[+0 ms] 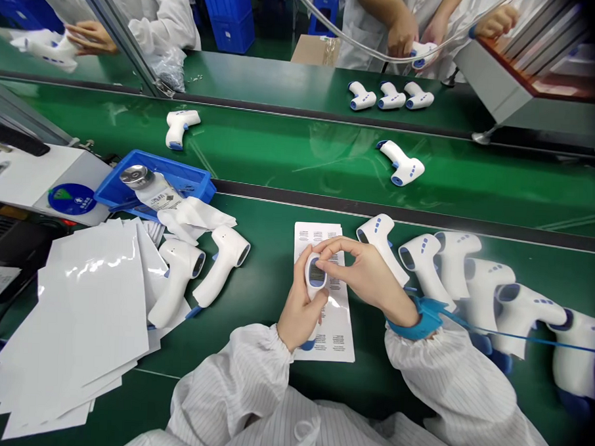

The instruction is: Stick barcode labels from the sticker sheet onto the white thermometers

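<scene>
My left hand is wrapped round the handle of a white infrared thermometer, its small dark screen facing up. My right hand bends over the same thermometer, thumb and forefinger at the top and side of the screen. Whether a thin film or label lies between those fingertips I cannot tell. Beneath both hands is a white sheet of printed labels. Several white thermometers, among them one near my right wrist, lie to the right. Two more, including one with a blue base, lie to the left.
A stack of glossy white sheets covers the left side. Behind it, a blue tray holds a metal-capped bottle. Thermometers lie on the green conveyor. A blue wrist strap's cord runs right. Co-workers handle thermometers opposite.
</scene>
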`<state>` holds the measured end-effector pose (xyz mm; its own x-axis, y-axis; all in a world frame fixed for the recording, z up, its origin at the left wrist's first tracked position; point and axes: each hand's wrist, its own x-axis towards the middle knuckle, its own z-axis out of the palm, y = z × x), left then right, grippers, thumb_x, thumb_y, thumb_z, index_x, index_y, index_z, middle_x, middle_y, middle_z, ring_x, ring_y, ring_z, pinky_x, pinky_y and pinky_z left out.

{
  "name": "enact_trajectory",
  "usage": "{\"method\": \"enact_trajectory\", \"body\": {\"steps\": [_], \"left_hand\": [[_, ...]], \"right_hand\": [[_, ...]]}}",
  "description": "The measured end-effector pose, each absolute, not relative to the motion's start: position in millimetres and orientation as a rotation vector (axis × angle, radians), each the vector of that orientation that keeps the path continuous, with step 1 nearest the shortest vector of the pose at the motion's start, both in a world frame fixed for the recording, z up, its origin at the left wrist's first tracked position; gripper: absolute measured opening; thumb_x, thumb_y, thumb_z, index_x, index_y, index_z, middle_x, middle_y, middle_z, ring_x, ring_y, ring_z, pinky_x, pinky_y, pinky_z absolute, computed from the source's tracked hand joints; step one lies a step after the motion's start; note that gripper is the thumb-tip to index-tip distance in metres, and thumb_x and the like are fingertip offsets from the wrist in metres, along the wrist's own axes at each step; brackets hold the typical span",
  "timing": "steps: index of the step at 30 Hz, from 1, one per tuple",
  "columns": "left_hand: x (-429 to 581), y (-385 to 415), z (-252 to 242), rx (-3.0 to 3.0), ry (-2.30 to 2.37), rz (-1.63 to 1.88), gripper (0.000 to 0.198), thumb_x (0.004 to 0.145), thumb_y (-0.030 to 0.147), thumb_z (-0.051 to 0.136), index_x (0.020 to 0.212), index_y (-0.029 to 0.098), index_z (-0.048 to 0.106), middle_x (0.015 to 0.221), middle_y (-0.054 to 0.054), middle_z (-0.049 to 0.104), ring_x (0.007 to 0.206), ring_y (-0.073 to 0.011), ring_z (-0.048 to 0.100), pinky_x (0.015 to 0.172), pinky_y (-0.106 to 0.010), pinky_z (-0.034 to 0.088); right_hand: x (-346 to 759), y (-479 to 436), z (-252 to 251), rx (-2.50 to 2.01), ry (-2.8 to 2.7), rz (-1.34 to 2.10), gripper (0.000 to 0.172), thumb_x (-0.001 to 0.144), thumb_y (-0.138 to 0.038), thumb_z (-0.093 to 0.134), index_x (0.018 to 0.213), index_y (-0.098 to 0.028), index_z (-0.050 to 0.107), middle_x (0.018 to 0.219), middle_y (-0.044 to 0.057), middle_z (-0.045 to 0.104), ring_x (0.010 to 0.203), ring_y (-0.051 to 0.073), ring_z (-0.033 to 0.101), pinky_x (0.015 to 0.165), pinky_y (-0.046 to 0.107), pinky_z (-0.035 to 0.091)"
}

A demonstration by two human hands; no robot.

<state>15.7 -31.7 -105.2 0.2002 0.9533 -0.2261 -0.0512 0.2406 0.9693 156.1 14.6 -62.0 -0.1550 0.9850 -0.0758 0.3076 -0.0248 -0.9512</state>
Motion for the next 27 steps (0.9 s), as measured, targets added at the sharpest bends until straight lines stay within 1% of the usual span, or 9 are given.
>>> {"method": "enact_trajectory", "body": {"steps": [6, 11, 13, 14, 15, 17, 19, 23, 27], "left_hand": [[14.8, -32.6, -109.8, 1.112, 1.114, 0.926, 0.069, 0.088, 0.02, 0.053, 0.151, 0.029, 0.025, 0.158, -0.005, 0.032, 0.144, -0.033, 0.031, 0.111, -0.049, 0.04], [11.9, -32.2, -110.8, 1.093, 1.026, 0.943, 0.068, 0.09, 0.025, 0.053, 0.151, 0.03, 0.023, 0.158, -0.005, 0.031, 0.141, -0.0301, 0.035, 0.112, -0.046, 0.038], [10.8, -32.2, -110.7, 1.049, 1.003, 0.932, 0.067, 0.091, 0.031, 0.052, 0.151, 0.032, 0.023, 0.152, -0.007, 0.039, 0.125, -0.0279, 0.053, 0.103, -0.043, 0.046], [10.5, -32.3, -110.3, 1.008, 0.999, 0.906, 0.066, 0.092, 0.034, 0.05, 0.151, 0.033, 0.021, 0.142, -0.008, 0.049, 0.106, -0.0249, 0.064, 0.092, -0.041, 0.051], [10.6, -32.5, -109.7, 0.956, 1.001, 0.873, 0.065, 0.094, 0.037, 0.047, 0.152, 0.035, 0.019, 0.127, -0.008, 0.059, 0.081, -0.0201, 0.067, 0.077, -0.038, 0.055], [11.5, -32.6, -107.8, 0.859, 1.022, 0.819, 0.064, 0.095, 0.041, 0.043, 0.153, 0.036, 0.016, 0.093, -0.004, 0.065, 0.046, -0.0115, 0.05, 0.052, -0.03, 0.048], [13.2, -32.5, -105.4, 0.815, 1.05, 0.818, 0.065, 0.094, 0.042, 0.043, 0.154, 0.034, 0.017, 0.08, -0.002, 0.062, 0.037, -0.0087, 0.038, 0.043, -0.027, 0.039], [16.1, -31.8, -101.9, 0.803, 1.06, 0.841, 0.068, 0.092, 0.044, 0.047, 0.153, 0.034, 0.021, 0.103, -0.008, 0.065, 0.038, -0.0077, 0.04, 0.041, -0.028, 0.038], [16.8, -32.3, -101.7, 0.806, 1.068, 0.856, 0.064, 0.092, 0.043, 0.048, 0.152, 0.037, 0.025, 0.135, -0.01, 0.055, 0.041, -0.0059, 0.043, 0.041, -0.027, 0.039]], "right_hand": [[155.5, 14.9, -61.5, -1.405, -1.539, 1.21, 0.006, 0.077, -0.021, 0.068, 0.073, -0.022, 0.065, 0.101, 0.002, 0.073, 0.101, 0.021, 0.067, 0.095, 0.037, 0.047], [156.3, 15.0, -61.2, -1.402, -1.545, 1.209, 0.005, 0.077, -0.02, 0.068, 0.073, -0.022, 0.065, 0.101, 0.002, 0.073, 0.101, 0.021, 0.067, 0.095, 0.037, 0.047], [156.5, 14.9, -61.5, -1.402, -1.549, 1.202, 0.006, 0.078, -0.02, 0.067, 0.073, -0.022, 0.065, 0.1, 0.002, 0.073, 0.1, 0.021, 0.067, 0.094, 0.037, 0.047], [156.5, 14.9, -61.7, -1.4, -1.551, 1.199, 0.006, 0.078, -0.02, 0.067, 0.073, -0.022, 0.065, 0.1, 0.002, 0.073, 0.099, 0.021, 0.067, 0.094, 0.036, 0.047], [156.6, 14.8, -62.1, -1.398, -1.552, 1.197, 0.006, 0.078, -0.019, 0.067, 0.073, -0.022, 0.065, 0.1, 0.002, 0.073, 0.099, 0.02, 0.067, 0.094, 0.036, 0.047], [156.6, 14.7, -62.6, -1.397, -1.554, 1.193, 0.006, 0.078, -0.019, 0.067, 0.073, -0.022, 0.065, 0.099, 0.002, 0.074, 0.099, 0.02, 0.067, 0.095, 0.036, 0.047], [156.4, 14.7, -63.0, -1.404, -1.551, 1.192, 0.006, 0.078, -0.019, 0.066, 0.073, -0.022, 0.065, 0.099, 0.002, 0.074, 0.099, 0.021, 0.067, 0.095, 0.037, 0.047], [155.3, 15.0, -63.2, -1.429, -1.537, 1.183, 0.006, 0.077, -0.02, 0.066, 0.072, -0.022, 0.064, 0.098, 0.002, 0.074, 0.099, 0.022, 0.067, 0.095, 0.039, 0.048], [154.0, 15.4, -64.3, -1.435, -1.534, 1.168, 0.007, 0.076, -0.019, 0.066, 0.07, -0.022, 0.063, 0.095, 0.002, 0.073, 0.097, 0.022, 0.067, 0.094, 0.038, 0.048]]}}
